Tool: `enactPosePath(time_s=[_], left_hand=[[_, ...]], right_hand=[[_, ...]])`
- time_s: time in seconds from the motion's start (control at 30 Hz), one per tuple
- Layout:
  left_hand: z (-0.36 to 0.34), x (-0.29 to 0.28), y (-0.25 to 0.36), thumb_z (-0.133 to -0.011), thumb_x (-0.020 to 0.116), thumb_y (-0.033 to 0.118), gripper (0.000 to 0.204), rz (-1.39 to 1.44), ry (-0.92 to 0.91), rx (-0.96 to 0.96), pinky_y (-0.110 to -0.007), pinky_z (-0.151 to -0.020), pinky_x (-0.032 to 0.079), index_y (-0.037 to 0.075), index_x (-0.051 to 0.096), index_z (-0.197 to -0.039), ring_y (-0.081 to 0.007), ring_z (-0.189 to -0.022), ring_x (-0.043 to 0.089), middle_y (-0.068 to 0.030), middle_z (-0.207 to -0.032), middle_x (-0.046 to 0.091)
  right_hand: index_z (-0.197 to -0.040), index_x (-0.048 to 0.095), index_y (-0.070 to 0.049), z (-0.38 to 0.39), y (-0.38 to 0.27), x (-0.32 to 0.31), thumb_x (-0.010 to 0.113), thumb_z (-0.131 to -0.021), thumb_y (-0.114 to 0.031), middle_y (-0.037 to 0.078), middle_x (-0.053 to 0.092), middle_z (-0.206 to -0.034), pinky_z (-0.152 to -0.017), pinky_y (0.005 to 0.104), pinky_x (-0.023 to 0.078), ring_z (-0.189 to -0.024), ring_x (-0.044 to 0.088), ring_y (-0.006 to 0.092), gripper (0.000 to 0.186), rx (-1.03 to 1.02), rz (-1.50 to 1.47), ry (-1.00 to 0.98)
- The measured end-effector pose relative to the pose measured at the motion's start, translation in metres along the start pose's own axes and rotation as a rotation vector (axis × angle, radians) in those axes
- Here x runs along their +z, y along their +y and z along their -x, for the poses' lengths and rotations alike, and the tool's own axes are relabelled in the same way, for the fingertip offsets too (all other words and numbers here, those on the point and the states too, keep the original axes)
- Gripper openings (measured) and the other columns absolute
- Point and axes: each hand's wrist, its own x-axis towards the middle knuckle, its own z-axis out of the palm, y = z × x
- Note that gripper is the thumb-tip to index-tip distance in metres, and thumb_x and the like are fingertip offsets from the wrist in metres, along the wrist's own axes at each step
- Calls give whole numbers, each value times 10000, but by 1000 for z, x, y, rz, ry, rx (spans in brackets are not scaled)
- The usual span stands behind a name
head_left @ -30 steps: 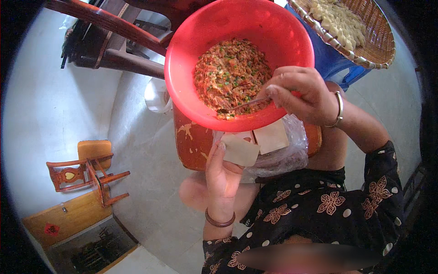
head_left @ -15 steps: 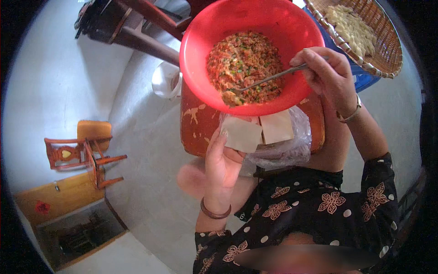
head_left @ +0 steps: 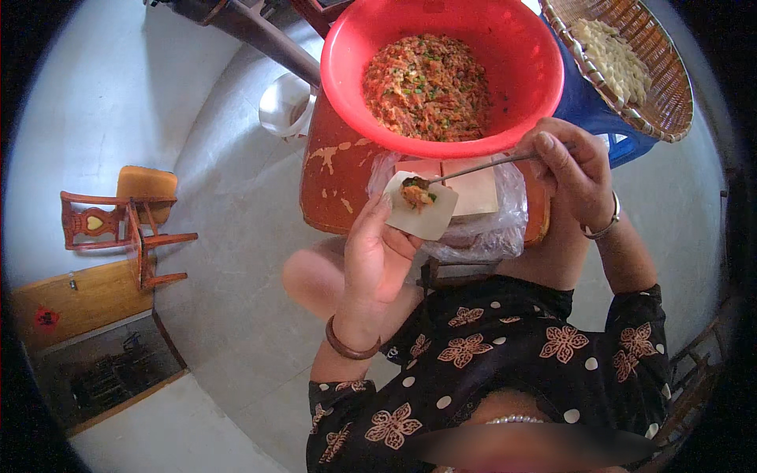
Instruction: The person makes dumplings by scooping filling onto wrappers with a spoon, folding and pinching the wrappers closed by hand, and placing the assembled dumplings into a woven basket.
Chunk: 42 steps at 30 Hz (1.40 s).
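Note:
My left hand [head_left: 372,256] holds a square pale wrapper [head_left: 434,217] in its fingers. My right hand [head_left: 572,169] grips a thin metal spoon [head_left: 481,168], its tip on a small lump of orange and green filling [head_left: 418,195] in the wrapper. Beyond both hands stands a red plastic bowl [head_left: 524,87] of chopped filling [head_left: 426,83]. A stack of square wrappers [head_left: 477,197] lies on a crumpled clear plastic bag [head_left: 497,240] on a worn orange-brown wooden seat [head_left: 331,173], just under the bowl's near edge.
A woven basket [head_left: 670,94] of pale shaped dough pieces [head_left: 607,59] rests on a blue plastic object [head_left: 623,150] at the back right. A round pale container [head_left: 280,102] stands left of the seat. Wooden chairs [head_left: 146,201] and a wooden cabinet [head_left: 95,296] are at the left.
The spoon has come out of the bowl toward me and down onto the wrapper, which now carries filling. My left hand and the wrapper have risen in the picture, as has the bowl.

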Motion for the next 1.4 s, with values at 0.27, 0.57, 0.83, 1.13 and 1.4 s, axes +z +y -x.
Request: enactPosePath(time_s=[0.27, 0.57, 0.83, 1.13, 1.4], left_hand=[[1, -5, -8, -998, 469, 196, 423, -124, -70, -6, -410, -998, 495, -8, 430, -1366, -272, -1205, 568, -158, -1315, 564], [2, -2, -14, -962, 455, 59, 354, -119, 25, 92, -418, -1030, 461, -31, 478, -1304, -256, -1199, 558, -153, -1279, 566], [-1, -9, -15, -973, 449, 83, 349, 51, -5, 40, -422, -1032, 461, -26, 481, -1303, -260, -1197, 560, -143, -1280, 568], [-8, 1, -26, -971, 452, 16, 334, -58, 95, 201, -427, -1058, 441, -11, 464, -1304, -258, -1209, 546, -138, -1294, 545], [-10, -1, -25, -985, 456, 68, 323, 95, 57, 202, -443, -1076, 421, -2, 462, -1301, -257, -1224, 531, -128, -1291, 542]], right_hand=[[-970, 655, -24, 3, -20, -4, 673, -865, -97, 72, 613, -811, -668, 366, 534, -715, 625, 264, 129, -727, 627, -399], [-1006, 664, -54, 20, -13, -14, 628, -878, -97, 73, 670, -869, -615, 353, 466, -708, 628, 234, 140, -727, 691, -261], [-1015, 659, -29, 31, -2, -12, 582, -899, -56, 85, 658, -859, -622, 337, 481, -723, 631, 229, 142, -640, 551, -212], [-1024, 651, -9, 37, 5, 0, 568, -876, 23, 111, 650, -860, -623, 337, 521, -707, 634, 236, 173, -667, 548, -186], [-1033, 649, -6, 38, 8, 6, 566, -881, 25, 100, 657, -854, -603, 333, 517, -680, 618, 207, 176, -646, 491, -87]])
